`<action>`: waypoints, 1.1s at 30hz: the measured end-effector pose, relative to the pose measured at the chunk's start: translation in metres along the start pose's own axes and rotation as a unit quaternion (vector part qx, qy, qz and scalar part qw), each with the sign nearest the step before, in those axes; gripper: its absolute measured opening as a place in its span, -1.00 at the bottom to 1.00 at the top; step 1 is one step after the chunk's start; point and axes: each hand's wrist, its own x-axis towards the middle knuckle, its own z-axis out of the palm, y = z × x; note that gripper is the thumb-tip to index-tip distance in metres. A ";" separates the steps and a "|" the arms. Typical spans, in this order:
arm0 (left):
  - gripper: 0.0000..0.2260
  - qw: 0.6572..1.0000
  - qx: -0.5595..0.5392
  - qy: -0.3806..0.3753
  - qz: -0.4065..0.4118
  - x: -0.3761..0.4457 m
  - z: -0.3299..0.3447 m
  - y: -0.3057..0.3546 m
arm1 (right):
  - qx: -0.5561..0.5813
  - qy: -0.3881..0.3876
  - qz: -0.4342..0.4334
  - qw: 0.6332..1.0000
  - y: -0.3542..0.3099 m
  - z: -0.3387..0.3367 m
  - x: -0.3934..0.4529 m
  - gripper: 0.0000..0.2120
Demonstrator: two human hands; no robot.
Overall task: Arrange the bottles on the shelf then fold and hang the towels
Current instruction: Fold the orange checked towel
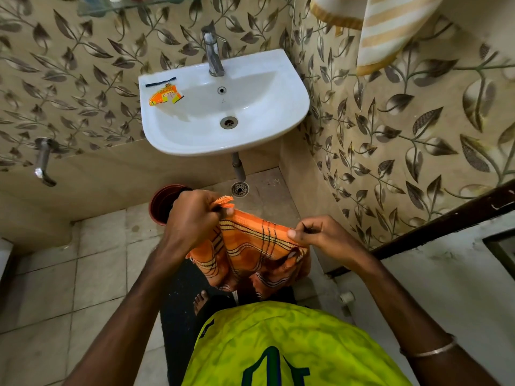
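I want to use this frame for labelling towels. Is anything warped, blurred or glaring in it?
Head view: the wide lens bends the tiled walls and the door frame towards the edges; the sink shows a soft sheen, no harsh glare; the orange towel and both hands, left and right, are sharp; the striped towel is cut off at the top.
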 end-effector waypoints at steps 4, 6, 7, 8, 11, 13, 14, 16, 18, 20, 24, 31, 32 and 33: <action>-0.72 0.999 0.031 -0.030 0.011 -0.001 0.009 0.004 | -0.012 -0.008 -0.017 1.000 -0.009 0.003 0.005 -0.78; -0.48 0.994 -0.036 -0.094 0.044 -0.006 0.016 0.015 | -0.015 -0.032 -0.024 0.999 -0.016 0.006 0.007 -0.83; -0.41 0.988 -0.056 -0.129 0.069 -0.007 0.021 0.018 | -0.022 -0.042 -0.031 0.998 -0.019 0.008 0.008 -0.85; -0.38 0.981 -0.064 -0.158 0.094 -0.008 0.027 0.022 | -0.029 -0.050 -0.043 0.997 -0.021 0.010 0.009 -0.85; -0.51 0.967 -0.097 -0.200 0.122 -0.006 0.041 0.026 | -0.033 -0.056 -0.069 0.995 -0.028 0.010 0.012 -0.88; -0.76 0.972 -0.094 -0.178 0.118 -0.004 0.043 0.026 | -0.036 -0.045 -0.064 0.996 -0.030 0.006 0.012 -0.88; -0.87 0.976 -0.078 -0.161 0.121 -0.003 0.043 0.026 | -0.033 -0.042 -0.057 0.997 -0.028 0.004 0.011 -0.89; -0.94 0.980 -0.063 -0.134 0.130 -0.003 0.042 0.026 | -0.022 -0.051 -0.052 0.997 -0.025 0.004 0.010 -0.89; -0.96 0.982 -0.068 -0.123 0.129 -0.004 0.040 0.028 | -0.012 -0.059 -0.049 0.997 -0.019 0.006 0.009 -0.84; -0.93 0.984 -0.065 -0.113 0.118 -0.005 0.039 0.030 | 0.002 -0.058 -0.044 0.997 -0.013 0.008 0.008 -0.81; -0.92 0.986 -0.084 -0.105 0.099 -0.004 0.030 0.031 | 0.008 -0.058 -0.032 0.998 -0.002 0.007 0.006 -0.63; -0.98 0.987 -0.129 -0.070 0.073 -0.004 0.013 0.031 | -0.002 -0.063 -0.019 0.998 0.008 0.005 0.005 -0.78; -0.99 0.987 -0.130 -0.066 0.070 -0.004 0.011 0.031 | -0.004 -0.066 -0.012 0.998 0.011 0.005 0.006 -0.79; -0.99 0.987 -0.134 -0.061 0.065 -0.004 0.008 0.032 | -0.008 -0.071 -0.005 0.997 0.013 0.005 0.005 -0.80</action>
